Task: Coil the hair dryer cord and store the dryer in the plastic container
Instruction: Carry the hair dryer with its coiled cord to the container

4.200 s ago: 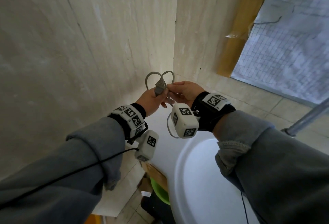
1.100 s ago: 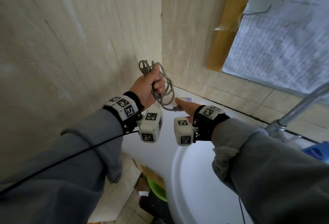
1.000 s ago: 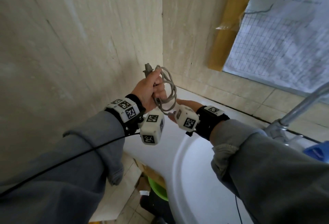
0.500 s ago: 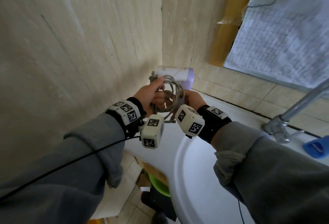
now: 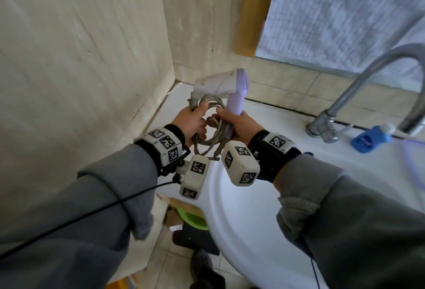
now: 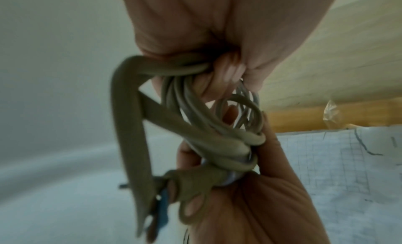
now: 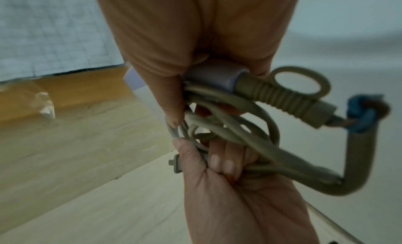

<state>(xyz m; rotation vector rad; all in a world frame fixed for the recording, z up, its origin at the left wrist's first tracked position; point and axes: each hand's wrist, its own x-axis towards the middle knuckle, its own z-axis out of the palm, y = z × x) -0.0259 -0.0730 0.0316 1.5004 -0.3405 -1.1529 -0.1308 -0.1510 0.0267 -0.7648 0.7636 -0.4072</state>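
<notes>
Cord looks fully coiled, left hand clenched round the loops, right hand gripping the dryer handle, and no container in sight yet.

Your two forearms, both in grey sleeves, reach forward and converge toward 12 o'clock, each wrist wrapped in a black band with marker cubes. Your left hand sits at 11 o'clock, back facing up, fingers curled tight and thumb pressed on top. Your right hand sits just beside it at 1 o'clock, fingers wrapped and thumb pointing toward the left hand. The knuckles of both hands nearly meet; in the wrist views the fingertips face each other, close together.
</notes>
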